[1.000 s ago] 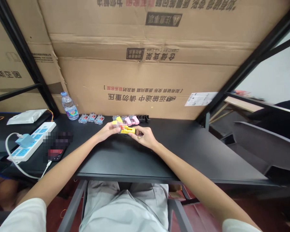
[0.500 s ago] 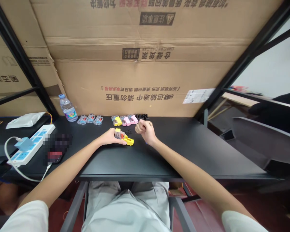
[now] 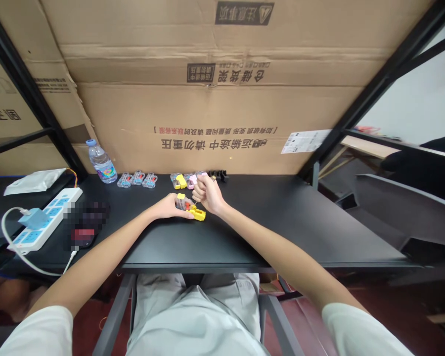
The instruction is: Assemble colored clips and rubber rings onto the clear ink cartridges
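1. I see the left hand (image 3: 168, 207) holding a small yellow-and-clear plastic part (image 3: 198, 214), to the right of the water bottle (image 3: 101, 162).
2. The right hand (image 3: 207, 194) is curled just beside it; I cannot tell if it grips anything.
3. The part seems light and stiff, but small; I judge the yellow body is the best place to take hold.

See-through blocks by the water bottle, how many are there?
3. On the black desk, the first block sits nearest the water bottle, the second block is next, and the third block is farthest from the bottle. Others could be hidden behind them.
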The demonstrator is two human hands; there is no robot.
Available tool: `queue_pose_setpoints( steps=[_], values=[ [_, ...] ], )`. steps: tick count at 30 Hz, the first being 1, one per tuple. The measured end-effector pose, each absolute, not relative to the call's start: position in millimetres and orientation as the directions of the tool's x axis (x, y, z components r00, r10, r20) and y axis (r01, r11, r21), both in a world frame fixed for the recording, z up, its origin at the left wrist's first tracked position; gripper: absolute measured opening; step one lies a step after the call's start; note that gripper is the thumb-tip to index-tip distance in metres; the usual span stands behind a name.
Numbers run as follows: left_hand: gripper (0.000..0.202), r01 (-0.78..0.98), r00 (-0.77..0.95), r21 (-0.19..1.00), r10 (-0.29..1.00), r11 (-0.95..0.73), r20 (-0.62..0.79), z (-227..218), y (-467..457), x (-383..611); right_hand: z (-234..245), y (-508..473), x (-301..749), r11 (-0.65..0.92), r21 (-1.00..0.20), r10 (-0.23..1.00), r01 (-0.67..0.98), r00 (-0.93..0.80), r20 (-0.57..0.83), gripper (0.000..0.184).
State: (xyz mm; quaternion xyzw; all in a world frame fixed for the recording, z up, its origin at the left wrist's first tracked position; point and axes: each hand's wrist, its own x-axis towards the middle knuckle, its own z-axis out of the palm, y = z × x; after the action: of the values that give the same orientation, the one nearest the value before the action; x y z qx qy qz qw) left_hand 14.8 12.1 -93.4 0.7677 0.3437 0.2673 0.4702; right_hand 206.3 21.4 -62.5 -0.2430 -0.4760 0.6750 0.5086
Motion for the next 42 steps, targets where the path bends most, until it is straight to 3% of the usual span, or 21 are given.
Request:
queue_pose_setpoints(
  steps=[4, 7, 9, 12, 15, 18, 20, 23, 25, 29, 42],
  values=[
    [0.047, 0.286, 0.642, 0.903, 0.764, -0.32, 0.068, -91, 12, 12, -61, 24, 216, -0.1, -0.921, 0.805, -0.378, -0.574, 0.148, 0.056],
    [0.047, 0.284, 0.649, 0.901, 0.758, -0.328, 0.071, -92, 13, 11, -61, 23, 212, -0.115, -0.927, 0.78, -0.356, -0.611, 0.138, 0.055],
    [0.048, 0.265, 0.633, 0.903, 0.767, -0.337, 0.101, -93, 12, 13, -65, 19, 202, -0.05, -0.911, 0.871, -0.41, -0.464, 0.161, 0.055],
    [0.047, 0.281, 0.559, 0.879, 0.81, -0.385, 0.176, -95, 8, 18, -72, 10, 186, 0.215, -0.84, 0.974, -0.498, 0.041, 0.224, 0.058],
    [0.045, 0.314, 0.526, 0.848, 0.821, -0.428, 0.22, -96, 5, 22, -72, 4, 183, 0.29, -0.813, 0.956, -0.505, 0.195, 0.22, 0.06],
    [0.049, 0.299, 0.536, 0.858, 0.818, -0.417, 0.211, -96, 7, 21, -64, 5, 196, 0.237, -0.81, 0.97, -0.536, 0.083, 0.229, 0.062],
    [0.051, 0.296, 0.555, 0.866, 0.811, -0.403, 0.187, -95, 9, 18, -60, 7, 207, 0.1, -0.845, 0.968, -0.526, -0.147, 0.206, 0.061],
    [0.05, 0.293, 0.604, 0.874, 0.783, -0.387, 0.144, -95, 13, 14, -58, 5, 215, -0.059, -0.9, 0.84, -0.431, -0.509, 0.189, 0.059],
    [0.048, 0.283, 0.628, 0.88, 0.767, -0.382, 0.131, -95, 15, 12, -59, 3, 214, -0.052, -0.913, 0.754, -0.404, -0.616, 0.229, 0.057],
    [0.045, 0.264, 0.657, 0.888, 0.744, -0.377, 0.121, -95, 16, 10, -61, 0, 209, -0.01, -0.908, 0.693, -0.419, -0.658, 0.296, 0.056],
    [0.045, 0.286, 0.69, 0.881, 0.719, -0.378, 0.084, -94, 16, 10, -63, 7, 214, -0.026, -0.915, 0.662, -0.402, -0.693, 0.286, 0.054]
  ],
)
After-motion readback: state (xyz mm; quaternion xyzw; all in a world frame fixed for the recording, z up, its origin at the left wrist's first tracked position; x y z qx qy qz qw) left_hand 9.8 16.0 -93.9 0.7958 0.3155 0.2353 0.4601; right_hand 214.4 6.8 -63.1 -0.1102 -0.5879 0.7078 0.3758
